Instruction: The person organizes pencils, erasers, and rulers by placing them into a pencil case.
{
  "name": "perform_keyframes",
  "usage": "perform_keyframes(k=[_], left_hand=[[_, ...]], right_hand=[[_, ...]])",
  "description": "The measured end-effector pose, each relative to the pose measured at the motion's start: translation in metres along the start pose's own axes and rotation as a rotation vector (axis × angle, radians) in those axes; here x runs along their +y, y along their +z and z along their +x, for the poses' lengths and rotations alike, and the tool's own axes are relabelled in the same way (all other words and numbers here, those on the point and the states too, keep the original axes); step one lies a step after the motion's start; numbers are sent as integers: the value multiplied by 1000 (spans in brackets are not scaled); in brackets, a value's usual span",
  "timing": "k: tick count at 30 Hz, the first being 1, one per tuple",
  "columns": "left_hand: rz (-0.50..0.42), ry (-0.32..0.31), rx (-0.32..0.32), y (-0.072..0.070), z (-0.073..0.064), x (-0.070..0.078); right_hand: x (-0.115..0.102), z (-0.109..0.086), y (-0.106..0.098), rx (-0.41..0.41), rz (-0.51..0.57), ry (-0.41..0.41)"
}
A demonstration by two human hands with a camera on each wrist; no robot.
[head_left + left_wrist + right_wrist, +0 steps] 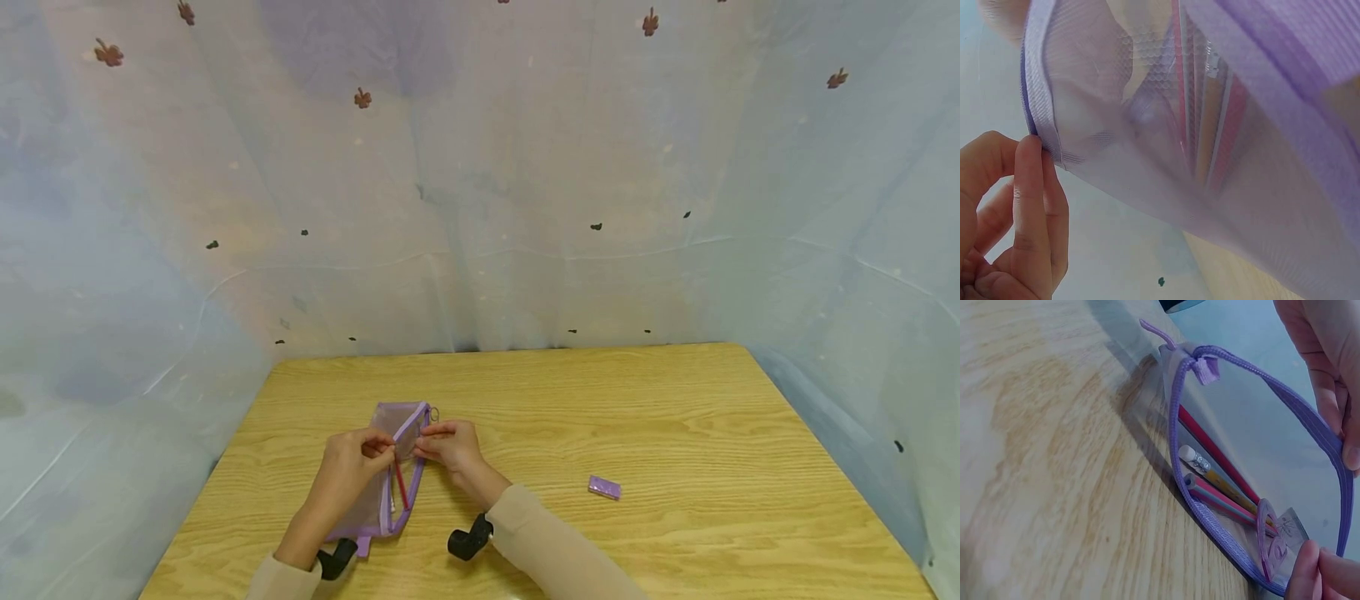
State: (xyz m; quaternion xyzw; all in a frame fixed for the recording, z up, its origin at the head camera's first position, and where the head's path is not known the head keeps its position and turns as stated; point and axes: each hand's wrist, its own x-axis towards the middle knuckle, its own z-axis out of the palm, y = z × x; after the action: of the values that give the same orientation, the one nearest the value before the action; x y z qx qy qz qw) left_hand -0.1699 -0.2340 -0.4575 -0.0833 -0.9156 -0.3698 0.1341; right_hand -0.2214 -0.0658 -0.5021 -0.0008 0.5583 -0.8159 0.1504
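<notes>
A purple see-through mesh pencil pouch (367, 500) lies on the table with its zipped mouth spread wide. My left hand (352, 462) pinches one edge of the mouth between thumb and fingers. On the opposite edge, my right hand (453, 450) pinches near the zipper end. Inside, the right wrist view shows a red pencil (1216, 450), a yellow pencil (1225, 482) with a white eraser tip, a pink and grey-blue pencil (1219, 501) and a purple plastic piece with curved cutouts (1264, 550). A small pale printed piece (1291, 528) sits beside it, partly hidden by fingers.
A small purple wrapped block (604, 487) lies on the wooden table (675, 400) to the right of my right hand. A metal ring (434, 413) hangs at the pouch's far end. Pale patterned cloth (480, 167) hangs behind the table and along its sides.
</notes>
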Motion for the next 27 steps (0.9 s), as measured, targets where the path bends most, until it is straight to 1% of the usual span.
perform_keyframes(k=[7, 12, 20, 25, 27], left_hand=[[-2, 6, 2, 1, -1, -1], [5, 11, 4, 1, 0, 0], [8, 7, -3, 1, 0, 0], [6, 8, -3, 2, 0, 1], [3, 9, -2, 2, -1, 1]], right_hand=[[0, -2, 0, -22, -41, 7], [-1, -1, 0, -15, -44, 20], [-8, -3, -3, -5, -53, -1], [-9, -2, -9, 14, -77, -9], [-9, -1, -12, 19, -85, -26]])
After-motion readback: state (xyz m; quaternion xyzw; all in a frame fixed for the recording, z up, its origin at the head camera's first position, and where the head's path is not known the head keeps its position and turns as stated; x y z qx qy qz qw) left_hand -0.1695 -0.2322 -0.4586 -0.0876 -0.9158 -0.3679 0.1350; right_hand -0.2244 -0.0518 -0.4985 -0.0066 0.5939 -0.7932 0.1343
